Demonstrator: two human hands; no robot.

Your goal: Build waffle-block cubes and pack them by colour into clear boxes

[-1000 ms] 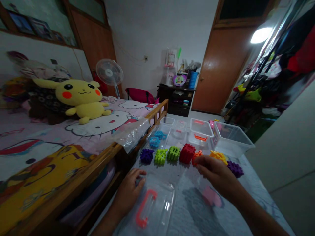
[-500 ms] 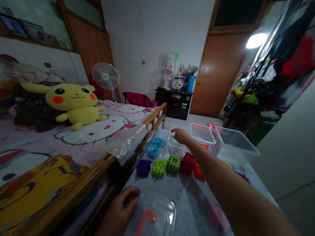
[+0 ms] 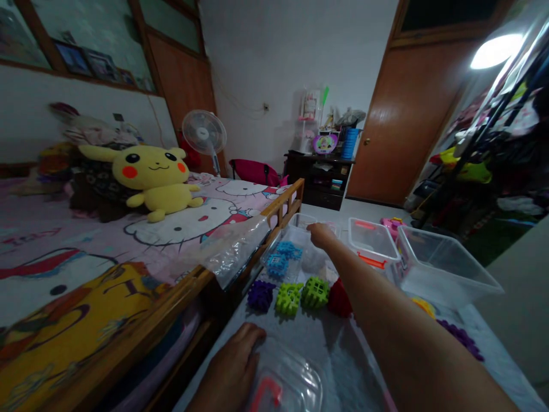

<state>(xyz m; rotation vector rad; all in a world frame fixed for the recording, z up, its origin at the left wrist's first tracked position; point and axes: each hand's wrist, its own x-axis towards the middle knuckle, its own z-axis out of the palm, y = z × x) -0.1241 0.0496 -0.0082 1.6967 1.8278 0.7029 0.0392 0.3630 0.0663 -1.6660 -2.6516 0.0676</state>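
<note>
My left hand [image 3: 238,363] is at the near end of the table, its curled fingers and thumb at the corner of a clear plastic lid with a red handle [image 3: 268,392]. My right arm stretches far forward. My right hand [image 3: 321,233] is closed above the clear containers at the far end; what its fingers hold is hidden. Between the hands stand a purple block [image 3: 261,296], a lime-green block [image 3: 288,299], a green block [image 3: 315,292] and a red block [image 3: 340,298], partly behind my forearm. Light-blue blocks [image 3: 278,264] lie in a clear tray [image 3: 262,260].
A large clear bin [image 3: 450,280] and a clear box with orange clips [image 3: 372,262] stand at the right. Yellow [image 3: 424,306] and purple pieces [image 3: 461,337] lie nearby. A bed with a wooden rail [image 3: 189,289] borders the left, a plastic bag [image 3: 235,249] over it.
The view has turned left, so the scene sits further right. My right hand stays far forward over the containers, my forearm now covering more of the red block. My left hand remains at the lid.
</note>
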